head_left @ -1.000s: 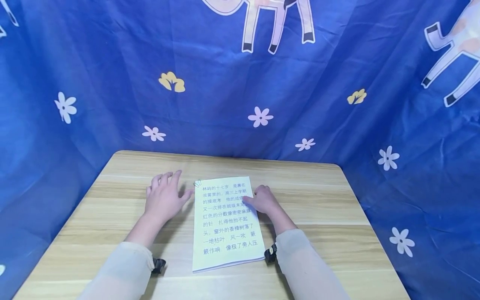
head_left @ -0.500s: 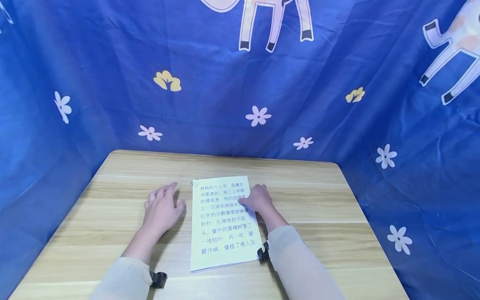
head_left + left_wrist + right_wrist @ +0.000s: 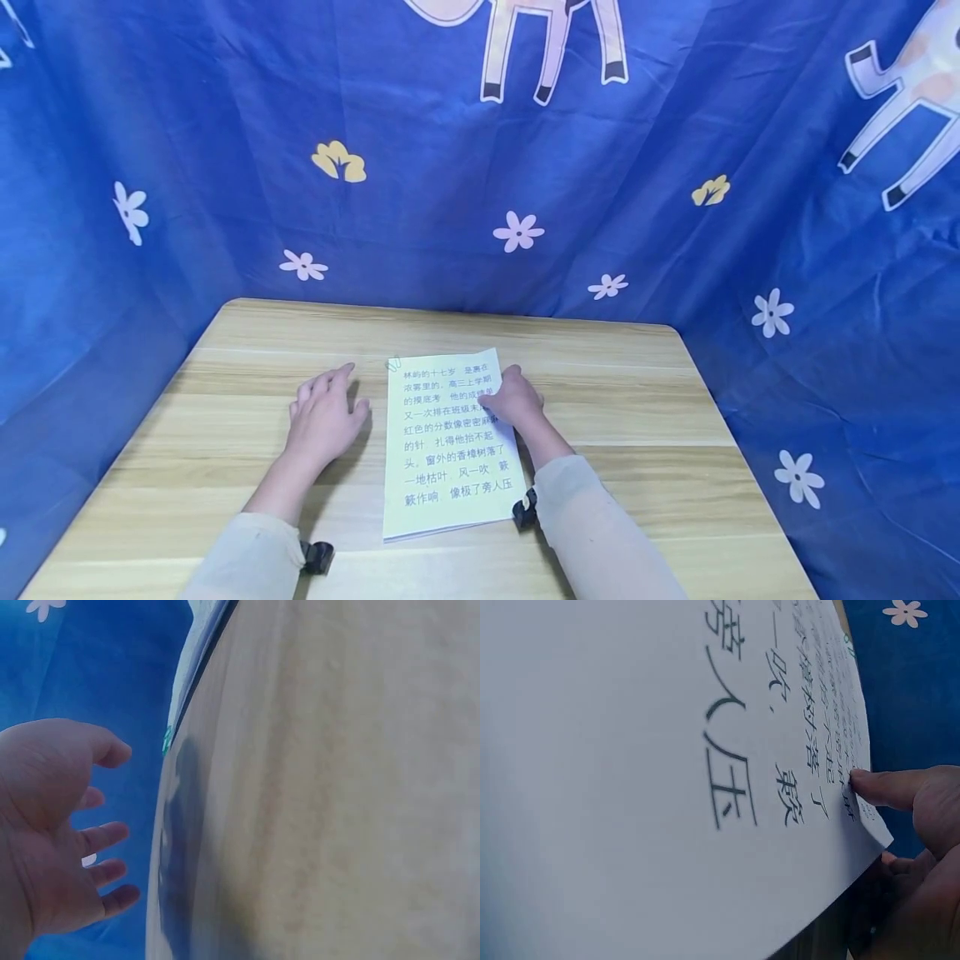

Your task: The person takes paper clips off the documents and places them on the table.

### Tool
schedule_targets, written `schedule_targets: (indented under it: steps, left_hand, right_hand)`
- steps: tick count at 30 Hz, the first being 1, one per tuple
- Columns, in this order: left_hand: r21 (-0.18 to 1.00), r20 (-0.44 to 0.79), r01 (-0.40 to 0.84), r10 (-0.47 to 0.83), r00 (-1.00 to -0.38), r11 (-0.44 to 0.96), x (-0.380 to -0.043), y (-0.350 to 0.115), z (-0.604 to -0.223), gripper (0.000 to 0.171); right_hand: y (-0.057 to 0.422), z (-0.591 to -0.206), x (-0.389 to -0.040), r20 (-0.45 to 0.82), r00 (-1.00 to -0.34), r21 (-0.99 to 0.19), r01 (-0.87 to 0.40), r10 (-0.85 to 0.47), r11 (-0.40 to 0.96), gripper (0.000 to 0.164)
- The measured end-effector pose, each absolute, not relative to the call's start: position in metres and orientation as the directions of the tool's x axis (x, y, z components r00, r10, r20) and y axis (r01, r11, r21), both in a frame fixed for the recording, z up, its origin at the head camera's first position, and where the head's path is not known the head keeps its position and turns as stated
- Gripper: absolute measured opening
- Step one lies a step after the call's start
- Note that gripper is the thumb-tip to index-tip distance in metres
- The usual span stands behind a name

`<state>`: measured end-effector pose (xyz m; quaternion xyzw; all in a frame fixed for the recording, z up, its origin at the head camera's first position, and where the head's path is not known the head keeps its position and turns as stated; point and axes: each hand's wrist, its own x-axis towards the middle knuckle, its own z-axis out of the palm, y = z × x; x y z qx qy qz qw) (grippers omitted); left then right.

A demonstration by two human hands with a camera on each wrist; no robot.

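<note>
A stack of printed paper (image 3: pixel 450 508) with large Chinese text lies in the middle of the table. A green paper clip (image 3: pixel 393 364) sits at its top left corner. My right hand (image 3: pixel 521 400) pinches the right edge, thumb on the top page and the other fingers beneath. In the right wrist view the thumb (image 3: pixel 889 787) presses the printed page (image 3: pixel 630 787), and the edge there bends up. My left hand (image 3: pixel 322 421) is held left of the stack, apart from it. The left wrist view shows that hand's fingers (image 3: pixel 105 838) spread and loosely bent, holding nothing.
The wooden table (image 3: pixel 637 467) has rounded far corners. A blue curtain (image 3: pixel 420 208) with flowers and animal figures hangs behind it and along both sides. Black wrist straps (image 3: pixel 317 557) show at the sleeve cuffs.
My left hand has drawn back from near the clip. My right thumb has slid slightly further onto the page, and the top right part of the stack has risen a little.
</note>
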<state>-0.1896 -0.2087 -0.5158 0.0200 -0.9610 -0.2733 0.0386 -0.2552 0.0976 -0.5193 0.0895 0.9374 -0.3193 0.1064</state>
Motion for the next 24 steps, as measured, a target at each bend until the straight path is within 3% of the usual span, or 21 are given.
schedule_targets:
  steps: [8, 17, 24]
  left_hand:
    - [0.565, 0.023, -0.023, -0.043, -0.999, 0.825, -0.194, -0.204, -0.511, 0.075]
    - [0.652, -0.063, -0.075, -0.044, -0.997, 0.754, -0.211, -0.203, -0.509, 0.077]
    - [0.782, -0.132, -0.12, -0.026, -0.991, 0.611, -0.232, -0.201, -0.514, 0.077]
  right_hand:
    - [0.117, -0.522, -0.257, -0.235, -0.972, -0.778, 0.207, 0.031, 0.593, 0.016]
    - [0.13, -0.519, -0.254, -0.248, -0.969, -0.859, 0.227, 0.014, 0.459, 0.009]
    - [0.139, -0.522, -0.252, -0.267, -0.964, -0.882, 0.241, -0.008, 0.405, 0.009]
